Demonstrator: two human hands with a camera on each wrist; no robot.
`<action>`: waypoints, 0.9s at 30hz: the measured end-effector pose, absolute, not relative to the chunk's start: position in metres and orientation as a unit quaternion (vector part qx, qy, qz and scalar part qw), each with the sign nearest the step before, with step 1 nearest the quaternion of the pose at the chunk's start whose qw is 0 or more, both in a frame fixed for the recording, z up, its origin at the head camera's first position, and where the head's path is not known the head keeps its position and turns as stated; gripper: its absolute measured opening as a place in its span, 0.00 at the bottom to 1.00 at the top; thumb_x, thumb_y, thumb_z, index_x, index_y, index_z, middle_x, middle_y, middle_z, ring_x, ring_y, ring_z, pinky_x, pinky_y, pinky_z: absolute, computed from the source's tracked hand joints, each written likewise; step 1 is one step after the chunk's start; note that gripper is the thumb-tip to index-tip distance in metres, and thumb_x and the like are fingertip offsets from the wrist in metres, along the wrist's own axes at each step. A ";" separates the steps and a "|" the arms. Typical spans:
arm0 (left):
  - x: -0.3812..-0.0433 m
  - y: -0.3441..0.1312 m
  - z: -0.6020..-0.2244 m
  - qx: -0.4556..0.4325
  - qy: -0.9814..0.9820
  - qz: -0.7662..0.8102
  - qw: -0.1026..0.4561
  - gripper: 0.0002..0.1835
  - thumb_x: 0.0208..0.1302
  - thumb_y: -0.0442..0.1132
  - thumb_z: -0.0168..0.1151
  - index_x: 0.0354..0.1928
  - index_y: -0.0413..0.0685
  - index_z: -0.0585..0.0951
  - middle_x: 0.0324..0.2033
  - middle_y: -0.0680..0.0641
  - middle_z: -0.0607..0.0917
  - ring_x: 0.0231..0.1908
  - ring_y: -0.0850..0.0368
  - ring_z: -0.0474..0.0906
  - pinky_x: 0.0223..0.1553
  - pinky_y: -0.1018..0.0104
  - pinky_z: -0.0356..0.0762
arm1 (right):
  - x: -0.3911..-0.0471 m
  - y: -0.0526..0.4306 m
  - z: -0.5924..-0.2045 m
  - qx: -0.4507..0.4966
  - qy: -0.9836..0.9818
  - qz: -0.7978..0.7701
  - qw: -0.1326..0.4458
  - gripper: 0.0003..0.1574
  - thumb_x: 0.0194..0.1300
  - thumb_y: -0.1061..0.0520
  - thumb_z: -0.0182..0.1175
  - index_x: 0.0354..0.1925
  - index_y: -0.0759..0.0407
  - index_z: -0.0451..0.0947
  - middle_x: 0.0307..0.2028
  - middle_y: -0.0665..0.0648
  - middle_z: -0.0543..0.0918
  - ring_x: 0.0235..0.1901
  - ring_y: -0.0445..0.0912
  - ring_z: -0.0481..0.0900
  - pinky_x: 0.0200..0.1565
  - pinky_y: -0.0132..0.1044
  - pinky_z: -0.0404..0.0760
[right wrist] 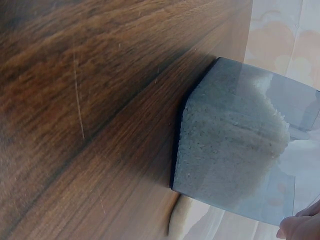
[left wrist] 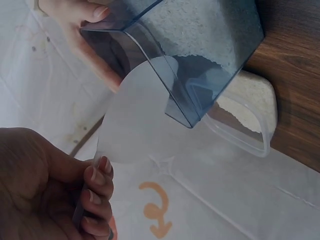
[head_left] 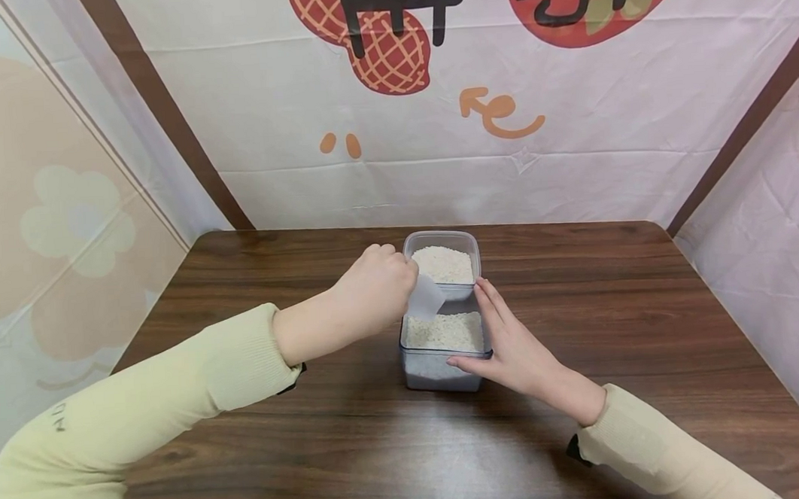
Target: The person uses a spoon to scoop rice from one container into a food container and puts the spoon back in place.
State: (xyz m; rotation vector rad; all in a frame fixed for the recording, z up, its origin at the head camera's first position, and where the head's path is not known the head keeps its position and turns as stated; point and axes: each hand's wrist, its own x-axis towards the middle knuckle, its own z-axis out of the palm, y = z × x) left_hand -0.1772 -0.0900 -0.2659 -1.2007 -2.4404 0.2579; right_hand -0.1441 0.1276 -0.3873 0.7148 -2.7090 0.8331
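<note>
My left hand (head_left: 378, 292) grips the handle of a translucent white scoop (head_left: 425, 299), its fingers curled round it. The scoop's blade reaches over the opening of a blue-tinted clear rice container (head_left: 443, 371). White rice (head_left: 447, 331) lies inside that container, heaped unevenly in the right wrist view. My right hand (head_left: 513, 345) holds the container at its near right corner, thumb on the front wall and fingers along the right side. Just behind stands a clear plastic box (head_left: 442, 237) with more rice (head_left: 443, 264). Whether the scoop carries rice is hard to see.
Both containers stand on a dark wood-grain table (head_left: 301, 443), the clear box close to its back edge. A printed white cloth (head_left: 437, 191) hangs behind the table, with further cloth panels (head_left: 79, 221) at the sides.
</note>
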 end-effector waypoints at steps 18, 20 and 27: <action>-0.183 -0.069 -0.274 -0.420 -0.874 0.138 0.200 0.11 0.51 0.31 0.58 0.14 0.48 0.75 0.14 0.50 0.75 0.19 0.54 0.71 0.22 0.65 0.65 | -0.144 0.127 -0.386 0.242 -0.921 0.288 0.104 0.65 0.49 0.37 0.66 0.68 0.71 0.45 0.70 0.63 0.46 0.66 0.54 0.54 0.59 0.48 0.63; -0.183 -0.067 -0.273 -0.419 -0.875 0.151 0.190 0.11 0.54 0.32 0.57 0.15 0.48 0.77 0.14 0.51 0.76 0.19 0.55 0.71 0.22 0.66 0.65 | -0.144 0.127 -0.386 0.239 -0.922 0.288 0.101 0.65 0.49 0.36 0.66 0.68 0.70 0.45 0.70 0.63 0.46 0.66 0.54 0.53 0.59 0.48 0.62; -0.185 -0.061 -0.277 -0.424 -0.873 0.172 0.168 0.10 0.56 0.34 0.57 0.18 0.50 0.80 0.15 0.52 0.78 0.21 0.56 0.72 0.24 0.66 0.68 | -0.143 0.127 -0.384 0.237 -0.923 0.290 0.095 0.65 0.50 0.36 0.65 0.68 0.70 0.44 0.70 0.62 0.45 0.67 0.54 0.52 0.60 0.48 0.62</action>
